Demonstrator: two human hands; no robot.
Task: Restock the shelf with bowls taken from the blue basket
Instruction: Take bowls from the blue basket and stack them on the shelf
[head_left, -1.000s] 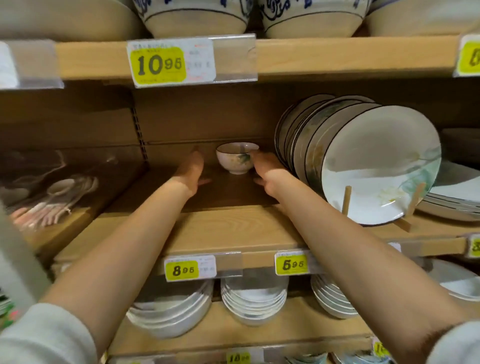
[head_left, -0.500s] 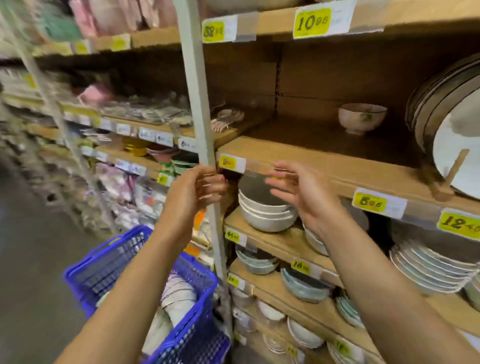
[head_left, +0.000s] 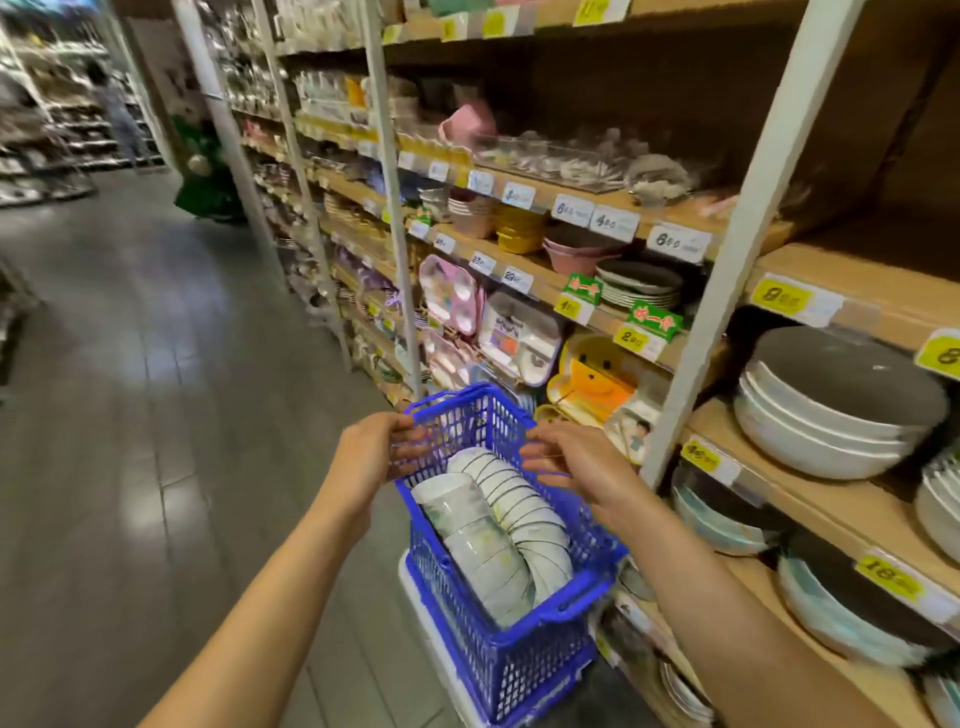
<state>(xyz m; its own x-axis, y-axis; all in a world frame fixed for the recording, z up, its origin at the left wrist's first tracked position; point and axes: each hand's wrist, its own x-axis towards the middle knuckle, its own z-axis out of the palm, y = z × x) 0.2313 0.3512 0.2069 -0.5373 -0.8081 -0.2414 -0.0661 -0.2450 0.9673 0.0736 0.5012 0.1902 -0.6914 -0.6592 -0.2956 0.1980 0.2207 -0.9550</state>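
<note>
Holds the left hand (head_left: 371, 457) at the far left corner of the blue basket (head_left: 519, 670), fingers loosely curled and clasping nothing; cannot tell whether the fingertips brush the rim

Holds the right hand (head_left: 576, 462) opposite it, over the basket's right side, fingers likewise slack and empty

Between and just below the two hands, inside the basket, the bowls (head_left: 498, 525): white with thin dark rims, lying on their sides in two nested rows

Under the basket, a low white base (head_left: 410, 577), only partly seen

Right of the right hand, the shelf (head_left: 722, 426): wooden boards on white posts, with a stack of big bowls (head_left: 831, 415), white outside and grey inside

Above that stack, a yellow tag (head_left: 779, 297) starting with "8", later digits too blurred to read

Lower down and nearer than the right hand, another yellow label (head_left: 888, 574) starting with "18"

Further along, beyond both hands, white tags (head_left: 613, 223) with leading digits "6", "4" and "8", the rest unreadable

Just past the right hand, a yellow plate (head_left: 592, 379) with a bear's face, standing on edge

Left of the left hand, grey floor (head_left: 130, 415)
</note>
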